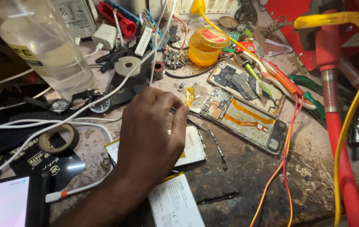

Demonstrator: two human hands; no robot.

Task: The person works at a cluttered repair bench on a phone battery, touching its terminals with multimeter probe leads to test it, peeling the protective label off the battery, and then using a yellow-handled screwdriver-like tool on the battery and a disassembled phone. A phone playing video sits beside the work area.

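Orange ribbon cable runs bright across the opened phone body (244,120), which lies back-side up on the worn tabletop (238,176), right of centre. One hand (150,134) is over the work, reaching in from the lower left; which hand it is I cannot tell for certain, but it reads as the left. Its grip is narrow: fingertips pinched together on a thin dark tool (190,122), tweezers by the look of it, whose tip points toward the near left corner of the phone body. The hand hovers above a white battery pack (194,147) lying flat just beside the phone body. A second white battery pack (175,206) sits nearer, at the bottom edge. A slim dark strip (218,147) lies on the tabletop between the battery and the phone.

Behind the opened phone, a second stripped phone frame (246,86) lies at a slant with screwdrivers resting across it. A yellow plastic tub (204,46) stands further back. To the left: two wristwatches (78,103), a roll of dark tape (57,138), white cables, and a clear plastic bottle (40,46) at the top left. Red and yellow hoses (339,138) cross the right side. The other hand is out of shot.
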